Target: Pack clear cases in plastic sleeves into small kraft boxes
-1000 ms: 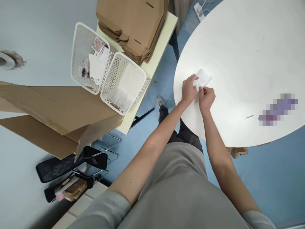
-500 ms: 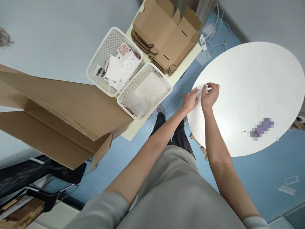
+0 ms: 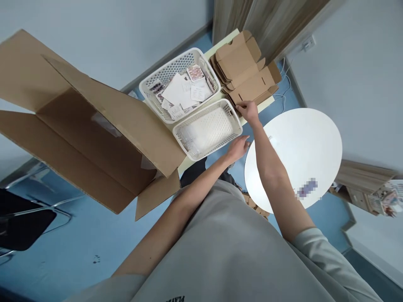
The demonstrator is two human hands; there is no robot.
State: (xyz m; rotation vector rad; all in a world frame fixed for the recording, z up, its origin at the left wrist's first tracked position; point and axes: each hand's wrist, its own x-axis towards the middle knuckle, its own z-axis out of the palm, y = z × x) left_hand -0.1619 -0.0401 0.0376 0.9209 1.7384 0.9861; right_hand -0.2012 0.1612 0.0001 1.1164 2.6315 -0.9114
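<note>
Presumably light and fairly stiff, the flat cardboard blanks (image 3: 241,75) lie stacked on the pale counter (image 3: 187,164) beside the white baskets (image 3: 217,123); their creases would likely bend easily and thin flaps could tear, so a pinch on one sheet's near edge seems the surest hold; the right hand (image 3: 247,112) is at that edge, but whether it grips I cannot tell; the left hand (image 3: 238,149), loosely spread and apparently holding nothing, is just beside the nearer basket.

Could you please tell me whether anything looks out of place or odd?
The purplish patch on the round white table looks odd: it is pixelated, hiding what lies there. Papers in one white basket also lie jumbled at various angles.
</note>
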